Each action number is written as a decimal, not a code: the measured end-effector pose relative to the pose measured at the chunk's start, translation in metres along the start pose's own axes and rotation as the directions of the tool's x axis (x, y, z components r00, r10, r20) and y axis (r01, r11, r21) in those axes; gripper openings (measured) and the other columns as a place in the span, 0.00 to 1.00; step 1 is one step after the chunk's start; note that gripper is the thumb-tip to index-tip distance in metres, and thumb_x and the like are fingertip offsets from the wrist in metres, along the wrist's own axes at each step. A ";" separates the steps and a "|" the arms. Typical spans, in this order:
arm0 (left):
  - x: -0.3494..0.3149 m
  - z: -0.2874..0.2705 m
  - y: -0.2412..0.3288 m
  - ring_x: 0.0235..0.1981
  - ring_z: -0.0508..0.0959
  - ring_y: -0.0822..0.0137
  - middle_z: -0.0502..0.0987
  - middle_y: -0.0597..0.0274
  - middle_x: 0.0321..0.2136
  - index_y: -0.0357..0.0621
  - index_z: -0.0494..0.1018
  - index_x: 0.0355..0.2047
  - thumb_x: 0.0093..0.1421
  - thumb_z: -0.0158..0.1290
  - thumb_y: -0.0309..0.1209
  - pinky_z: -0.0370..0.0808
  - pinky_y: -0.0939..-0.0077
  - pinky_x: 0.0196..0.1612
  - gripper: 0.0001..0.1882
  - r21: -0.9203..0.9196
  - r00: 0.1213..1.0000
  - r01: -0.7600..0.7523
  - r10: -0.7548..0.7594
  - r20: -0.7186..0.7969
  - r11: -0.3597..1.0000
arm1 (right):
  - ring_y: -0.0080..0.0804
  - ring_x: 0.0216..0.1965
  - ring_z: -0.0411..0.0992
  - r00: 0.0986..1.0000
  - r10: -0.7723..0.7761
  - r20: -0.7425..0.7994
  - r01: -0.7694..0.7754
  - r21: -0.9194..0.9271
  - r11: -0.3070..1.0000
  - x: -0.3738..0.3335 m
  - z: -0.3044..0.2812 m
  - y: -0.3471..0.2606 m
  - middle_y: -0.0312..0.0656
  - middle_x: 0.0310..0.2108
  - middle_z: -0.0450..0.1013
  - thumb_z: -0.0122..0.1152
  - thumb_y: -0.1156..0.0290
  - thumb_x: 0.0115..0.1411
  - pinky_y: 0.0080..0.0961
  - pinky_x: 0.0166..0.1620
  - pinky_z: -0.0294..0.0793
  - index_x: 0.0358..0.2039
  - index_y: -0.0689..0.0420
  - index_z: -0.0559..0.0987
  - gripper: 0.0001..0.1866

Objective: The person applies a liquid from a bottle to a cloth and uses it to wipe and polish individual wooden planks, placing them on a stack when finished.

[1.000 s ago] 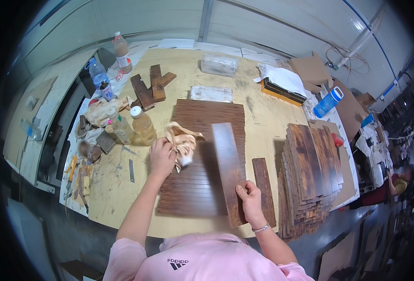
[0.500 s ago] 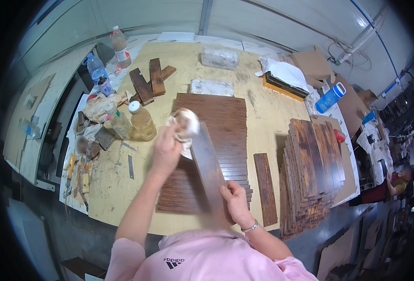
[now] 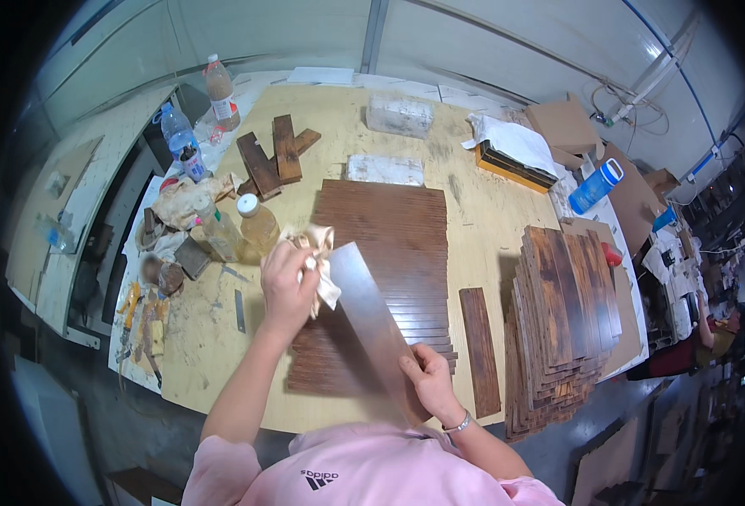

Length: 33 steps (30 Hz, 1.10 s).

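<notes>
A dark wooden plank (image 3: 371, 314) is gripped near its lower end by the right hand (image 3: 430, 381), with the thumb laid on its upper face, and from this hand it is slanted up and to the left, over the row of brown strips (image 3: 382, 215) on the desk (image 3: 208, 363). By the left hand (image 3: 288, 285) a crumpled pale cloth (image 3: 328, 287) is held in bent fingers, just beside the plank's far end, but whether the plank is touched by the cloth cannot be told. A narrow board (image 3: 479, 350) is seen to the right of the right hand, apart from it.
</notes>
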<state>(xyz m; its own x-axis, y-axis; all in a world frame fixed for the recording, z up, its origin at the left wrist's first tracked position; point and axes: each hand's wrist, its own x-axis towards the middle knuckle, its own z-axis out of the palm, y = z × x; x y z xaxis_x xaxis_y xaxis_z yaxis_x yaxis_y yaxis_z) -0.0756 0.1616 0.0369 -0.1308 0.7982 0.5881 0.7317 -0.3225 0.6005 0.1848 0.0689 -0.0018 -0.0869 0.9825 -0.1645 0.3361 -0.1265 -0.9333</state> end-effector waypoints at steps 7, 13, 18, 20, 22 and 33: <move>-0.024 0.006 0.018 0.55 0.73 0.59 0.78 0.62 0.49 0.48 0.76 0.47 0.54 0.56 0.30 0.57 0.49 0.64 0.18 -0.016 0.925 -0.353 0.352 0.144 0.935 | 0.44 0.20 0.71 0.972 -0.234 -0.010 0.216 -0.343 0.914 -0.012 -0.010 -0.012 0.52 0.20 0.71 0.64 0.68 0.59 0.33 0.26 0.69 0.34 0.64 0.77 0.11; 0.016 -0.033 -0.013 0.22 0.75 0.71 0.77 0.59 0.27 0.42 0.74 0.39 0.66 0.51 0.26 0.72 0.76 0.25 0.04 -0.381 0.901 0.433 -0.399 0.168 0.817 | 0.53 0.22 0.73 0.935 -0.356 0.005 0.321 -0.444 0.836 -0.026 -0.019 -0.009 0.53 0.20 0.71 0.64 0.66 0.59 0.39 0.25 0.69 0.33 0.60 0.77 0.10; -0.019 -0.016 0.007 0.27 0.74 0.79 0.78 0.65 0.28 0.35 0.75 0.38 0.65 0.54 0.29 0.71 0.81 0.31 0.08 -0.564 0.873 0.476 -0.288 0.393 0.675 | 0.52 0.23 0.73 0.900 -0.431 0.069 0.413 -0.458 0.788 -0.034 -0.024 -0.009 0.51 0.22 0.73 0.64 0.65 0.59 0.40 0.25 0.71 0.32 0.59 0.76 0.11; -0.020 -0.008 -0.002 0.27 0.72 0.81 0.77 0.68 0.25 0.34 0.76 0.36 0.66 0.53 0.29 0.70 0.82 0.30 0.08 -0.585 0.889 0.459 -0.350 0.296 0.669 | 0.52 0.23 0.73 0.899 -0.434 0.060 0.409 -0.471 0.782 -0.032 -0.021 -0.007 0.50 0.22 0.73 0.64 0.64 0.59 0.39 0.25 0.71 0.32 0.59 0.76 0.11; -0.019 -0.002 -0.014 0.24 0.72 0.80 0.77 0.69 0.24 0.36 0.76 0.36 0.67 0.52 0.29 0.69 0.83 0.26 0.08 -0.634 0.850 0.495 -0.484 0.209 0.594 | 0.51 0.22 0.73 0.896 -0.438 0.072 0.411 -0.505 0.759 -0.031 -0.023 -0.010 0.50 0.22 0.73 0.64 0.64 0.59 0.39 0.25 0.71 0.33 0.59 0.77 0.11; -0.023 -0.037 -0.008 0.30 0.81 0.71 0.80 0.59 0.34 0.36 0.73 0.45 0.65 0.56 0.29 0.80 0.77 0.32 0.11 -0.783 0.744 0.582 -0.534 0.403 0.220 | 0.52 0.22 0.73 0.868 -0.493 0.055 0.461 -0.458 0.760 -0.041 -0.047 0.005 0.51 0.21 0.73 0.63 0.66 0.55 0.39 0.26 0.72 0.31 0.58 0.78 0.09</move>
<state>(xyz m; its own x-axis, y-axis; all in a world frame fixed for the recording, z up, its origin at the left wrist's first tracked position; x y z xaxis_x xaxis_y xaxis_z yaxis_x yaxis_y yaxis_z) -0.1034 0.1267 0.0389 -0.2181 0.9706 -0.1015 -0.4386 -0.0046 0.8987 0.2348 0.0340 0.0152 -0.2928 0.9080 0.2997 0.6449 0.4189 -0.6393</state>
